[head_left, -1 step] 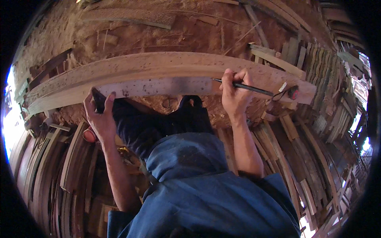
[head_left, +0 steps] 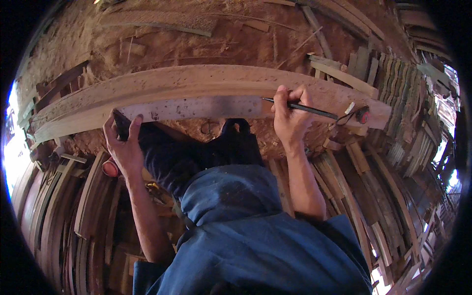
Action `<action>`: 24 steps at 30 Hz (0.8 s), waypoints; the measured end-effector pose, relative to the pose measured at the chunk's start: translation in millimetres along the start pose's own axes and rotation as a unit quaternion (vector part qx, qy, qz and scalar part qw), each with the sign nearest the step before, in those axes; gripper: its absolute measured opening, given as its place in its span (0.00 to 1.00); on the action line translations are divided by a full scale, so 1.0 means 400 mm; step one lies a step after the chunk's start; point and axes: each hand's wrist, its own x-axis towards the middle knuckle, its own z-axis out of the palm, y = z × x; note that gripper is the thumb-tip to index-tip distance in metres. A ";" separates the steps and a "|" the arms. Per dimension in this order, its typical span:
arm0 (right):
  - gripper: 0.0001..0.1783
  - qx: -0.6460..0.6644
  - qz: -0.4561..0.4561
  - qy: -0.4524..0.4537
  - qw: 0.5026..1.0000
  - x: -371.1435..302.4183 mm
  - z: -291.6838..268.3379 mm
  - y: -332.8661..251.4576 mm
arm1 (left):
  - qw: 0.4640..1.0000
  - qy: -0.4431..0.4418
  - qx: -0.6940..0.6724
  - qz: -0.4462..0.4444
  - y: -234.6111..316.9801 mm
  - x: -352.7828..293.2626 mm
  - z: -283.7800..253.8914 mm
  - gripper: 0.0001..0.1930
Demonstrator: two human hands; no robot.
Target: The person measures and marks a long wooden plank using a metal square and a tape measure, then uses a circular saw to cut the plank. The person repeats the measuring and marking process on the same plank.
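A long pale wooden plank lies across the view above my knees. A flat metal square with a dark stock rests along the plank's near edge. My left hand grips the dark stock at the blade's left end, thumb up against it. At the blade's right end, my right hand holds a black pencil whose tip touches the plank by the blade. My legs in blue cloth fill the lower middle.
A small red and black object with a cord sits on the plank's right end. A red round thing lies below my left hand. Stacks of wooden slats crowd the right and left sides. Sawdust-covered ground lies beyond the plank.
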 end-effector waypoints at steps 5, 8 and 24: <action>0.22 0.003 -0.023 -0.008 1.000 0.024 0.014 0.004 | 0.999 0.001 -0.032 0.017 -0.017 0.014 0.014 0.36; 0.22 -0.036 -0.059 -0.024 0.997 0.042 0.015 0.007 | 0.999 0.021 0.034 0.037 -0.026 0.016 0.017 0.31; 0.21 -0.005 -0.044 -0.047 0.998 0.056 0.017 0.015 | 1.000 0.000 0.004 0.029 -0.020 0.013 0.013 0.33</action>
